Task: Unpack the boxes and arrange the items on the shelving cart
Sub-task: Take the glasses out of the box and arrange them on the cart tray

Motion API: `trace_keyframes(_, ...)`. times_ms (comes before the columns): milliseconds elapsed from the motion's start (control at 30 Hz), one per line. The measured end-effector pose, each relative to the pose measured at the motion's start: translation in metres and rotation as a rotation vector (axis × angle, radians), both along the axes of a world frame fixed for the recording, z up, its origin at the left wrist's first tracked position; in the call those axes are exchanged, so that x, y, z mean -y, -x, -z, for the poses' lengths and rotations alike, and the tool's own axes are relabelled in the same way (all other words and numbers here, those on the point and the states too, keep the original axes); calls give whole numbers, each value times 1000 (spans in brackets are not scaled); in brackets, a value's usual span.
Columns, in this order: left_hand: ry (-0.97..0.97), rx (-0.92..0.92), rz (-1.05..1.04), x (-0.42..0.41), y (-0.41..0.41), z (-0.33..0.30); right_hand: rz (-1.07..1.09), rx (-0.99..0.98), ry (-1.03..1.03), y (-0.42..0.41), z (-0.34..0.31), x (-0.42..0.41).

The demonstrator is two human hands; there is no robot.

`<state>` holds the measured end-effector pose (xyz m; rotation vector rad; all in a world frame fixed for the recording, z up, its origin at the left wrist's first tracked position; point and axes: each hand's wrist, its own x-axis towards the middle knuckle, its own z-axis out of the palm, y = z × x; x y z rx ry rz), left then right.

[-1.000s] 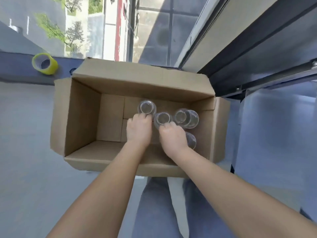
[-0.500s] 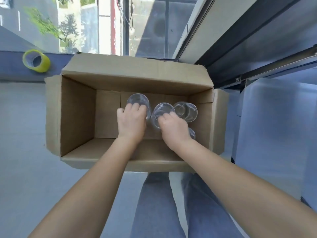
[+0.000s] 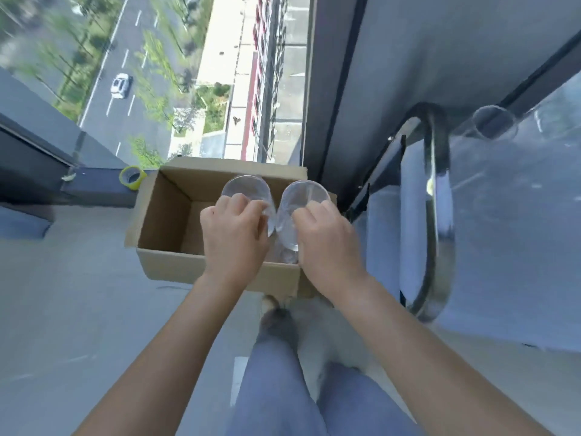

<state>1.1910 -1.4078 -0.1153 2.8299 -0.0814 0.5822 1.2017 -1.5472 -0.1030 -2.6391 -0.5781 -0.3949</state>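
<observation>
Each grip, left hand [image 3: 234, 237] and right hand [image 3: 327, 243], holds a glass (clear) above the box [image 3: 163, 225].

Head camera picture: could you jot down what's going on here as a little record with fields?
left hand: left hand grips a clear glass
right hand: right hand grips a second clear glass
glasses: held side by side above the cardboard box
box: open, on the floor by the window; at least one more glass seems to lie inside, blurred
cart: shelving cart stands to the right, with another glass already on its top
other: yellow tape roll on the ledge beyond the box
</observation>
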Motion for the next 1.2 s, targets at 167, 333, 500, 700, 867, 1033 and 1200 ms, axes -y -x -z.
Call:
trace_keyframes(167, 24, 188, 170, 79, 38, -108, -22, 156, -61, 42, -98, 90)
trace_keyframes(333, 71, 272, 300, 151, 57, -172, 36, 228, -83, 73, -163, 175)
trace_keyframes(500, 79, 306, 485, 216, 42, -177, 178, 171, 44, 86, -174, 243)
trace_keyframes(700, 186, 232, 704, 287, 17, -144, 312, 109, 32, 91, -140, 321)
trace_keyframes(867, 225, 138, 728, 351, -3, -106, 324, 104, 39, 70, -103, 389)
trace_keyframes(1033, 216, 83, 667, 412, -36, -70, 290, 73, 20, 27, -68, 457)
trace_keyframes(1200, 130, -51, 589, 445, -70, -41, 235, 38, 22, -19, -30, 497)
